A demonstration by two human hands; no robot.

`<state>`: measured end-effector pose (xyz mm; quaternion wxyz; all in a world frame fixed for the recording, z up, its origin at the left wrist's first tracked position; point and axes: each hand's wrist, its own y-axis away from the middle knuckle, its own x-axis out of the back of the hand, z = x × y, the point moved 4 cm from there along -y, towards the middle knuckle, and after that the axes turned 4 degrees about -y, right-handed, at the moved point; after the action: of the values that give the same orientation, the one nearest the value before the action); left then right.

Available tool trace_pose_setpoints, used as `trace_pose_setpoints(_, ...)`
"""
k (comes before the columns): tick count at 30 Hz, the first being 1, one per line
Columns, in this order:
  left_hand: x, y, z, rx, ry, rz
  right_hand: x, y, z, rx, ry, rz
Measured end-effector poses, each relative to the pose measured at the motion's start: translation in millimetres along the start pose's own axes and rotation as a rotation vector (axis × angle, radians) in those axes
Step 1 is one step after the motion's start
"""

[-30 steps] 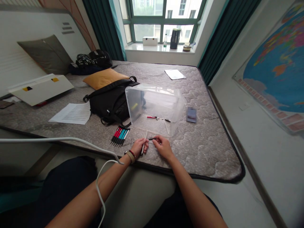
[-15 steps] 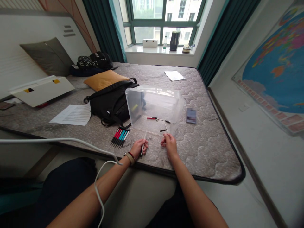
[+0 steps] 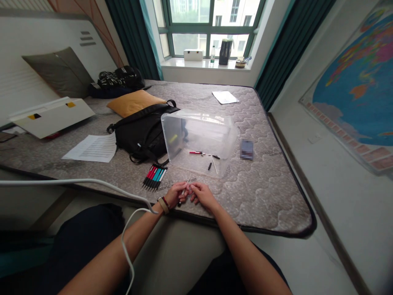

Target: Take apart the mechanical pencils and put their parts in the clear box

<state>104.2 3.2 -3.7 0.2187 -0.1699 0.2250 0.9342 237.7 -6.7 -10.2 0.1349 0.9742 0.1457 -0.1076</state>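
My left hand (image 3: 176, 193) is closed around a slim pen (image 3: 183, 191), whose dark end points down toward the mattress edge. A thin pale refill (image 3: 189, 178) sticks up from the pen's far end. My right hand (image 3: 199, 194) meets the left, its fingers pinched at the pen's upper part; the fingers partly hide the contact. Just beyond, a clear plastic bin (image 3: 202, 133) lies on its side. Inside it are a red pen barrel (image 3: 195, 153), a black grip piece (image 3: 209, 166), another dark piece (image 3: 216, 157), a thin white refill (image 3: 215, 166) and tiny parts.
A row of several red, teal and white pens (image 3: 155, 177) lies left of my hands. Behind it are a black backpack (image 3: 141, 133) and a printed sheet (image 3: 92, 148). A phone-like blurred object (image 3: 247, 149) is right of the bin. A white cable (image 3: 123, 189) crosses my left forearm.
My right hand has moved left from the bin's opening to the pen in my left hand. The black grip piece in the bin has turned, and the white refill there is now let go.
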Motion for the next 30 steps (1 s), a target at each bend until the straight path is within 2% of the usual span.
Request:
trace_pose_setpoints(4, -0.1, 0.8, 0.3, 0.036, 0.012, -0.025, -0.8, 0.9, -0.9, 0.018, -0.014, 0.008)
trace_pose_setpoints(10, 2.1, -0.7, -0.7, 0.01, 0.034, -0.014, 4.5, 2.8, -2.8, -0.019, -0.026, 0.011)
trace_pose_setpoints(14, 2.6, -1.3, -0.8, 0.004, 0.032, -0.017, 5.6, 1.9, -6.6, 0.032, 0.015, 0.028)
trace_pose_setpoints(20, 3.5, -2.7, -0.2, -0.016, 0.061, 0.049, 12.4, -4.7, -6.7, 0.129, 0.153, 0.09)
trace_pose_setpoints(23, 5.0, -3.8, -1.0, -0.029, 0.081, 0.064, 26.0, -4.8, -17.1, 0.265, 0.309, 0.212)
trace_pose_setpoints(27, 6.5, -5.2, -1.9, -0.034, 0.108, 0.053, 56.3, 4.2, -36.6, 0.408, 0.33, 0.573)
trace_pose_setpoints(28, 6.7, -5.3, -2.1, -0.031, 0.109, 0.053, 61.0, 6.2, -39.4, 0.41, 0.334, 0.625)
trace_pose_setpoints(30, 6.6, -5.5, -2.2, -0.023, 0.102, 0.059, 62.2, 7.7, -41.7, 0.391, 0.38, 0.624)
